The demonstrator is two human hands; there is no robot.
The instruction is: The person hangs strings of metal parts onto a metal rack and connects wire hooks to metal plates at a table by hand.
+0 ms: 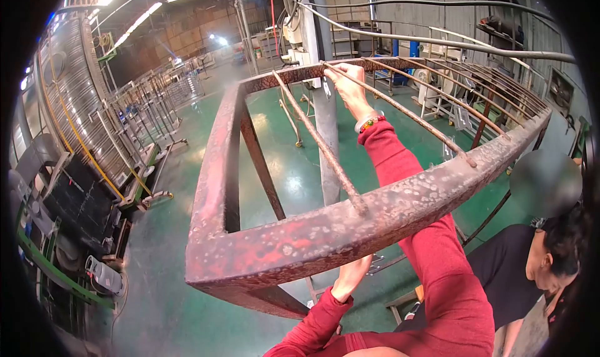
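Left hand (353, 277) below the rusty frame's (294, 239) near rail; fingers hidden, can't tell grip. Wide gaps between rods. Right arm (431, 257) passes under near rail, up through one; right hand's (351, 93) fingers pinch rod's (400, 111) far end. Green floor (159, 251) beyond.

The big frame (294, 237) running from seven to two o'clock looks like rough, mottled metal, matt and pitted; its crossing rods (319, 141) look equally coarse. The green floor (250, 282) is smooth and glossy, the sleeve (431, 257) at five matt cloth.
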